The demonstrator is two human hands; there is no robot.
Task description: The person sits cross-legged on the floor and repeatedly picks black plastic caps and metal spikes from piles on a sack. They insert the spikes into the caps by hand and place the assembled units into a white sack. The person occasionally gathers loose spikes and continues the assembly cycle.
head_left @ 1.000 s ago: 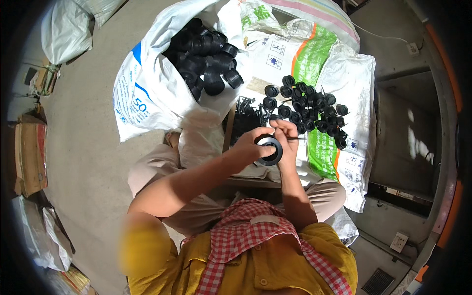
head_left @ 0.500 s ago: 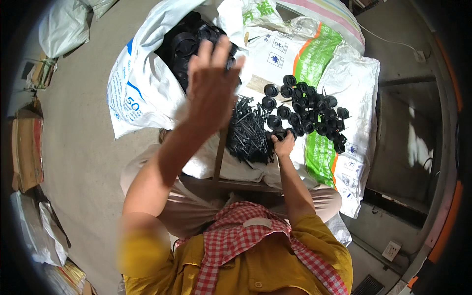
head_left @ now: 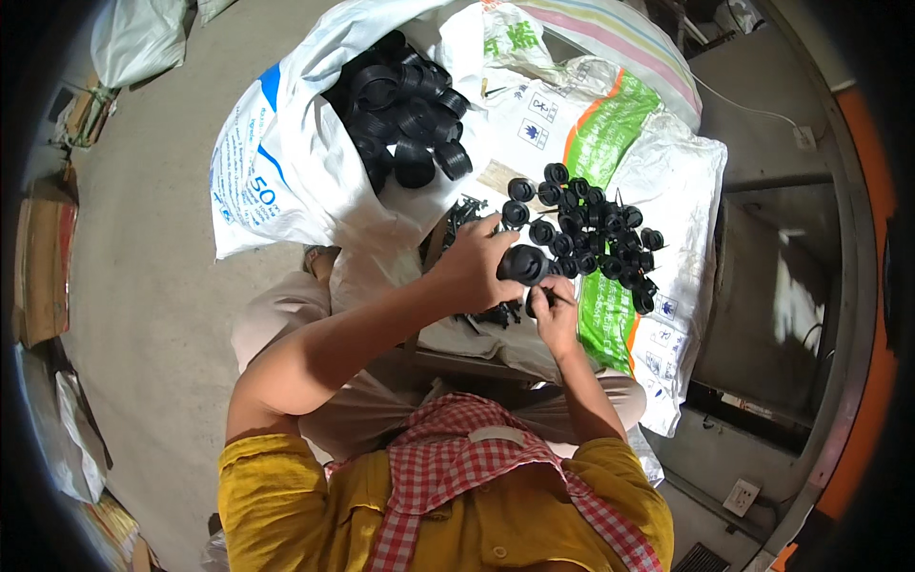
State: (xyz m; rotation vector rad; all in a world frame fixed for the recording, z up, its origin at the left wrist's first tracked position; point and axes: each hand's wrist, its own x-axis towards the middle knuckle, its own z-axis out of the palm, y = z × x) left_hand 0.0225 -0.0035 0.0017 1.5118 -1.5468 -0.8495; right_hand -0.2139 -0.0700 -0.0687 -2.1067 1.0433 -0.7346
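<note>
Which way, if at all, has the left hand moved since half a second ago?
Yes: against the open white sack, the left hand has come from over its mouth down and right in the picture.

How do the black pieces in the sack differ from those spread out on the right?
The sack pieces look larger; the spread-out pieces look smaller. The sack pieces are heaped inside an open white sack; the spread-out pieces lie on green-banded white sacking. Both are black and round.
</note>
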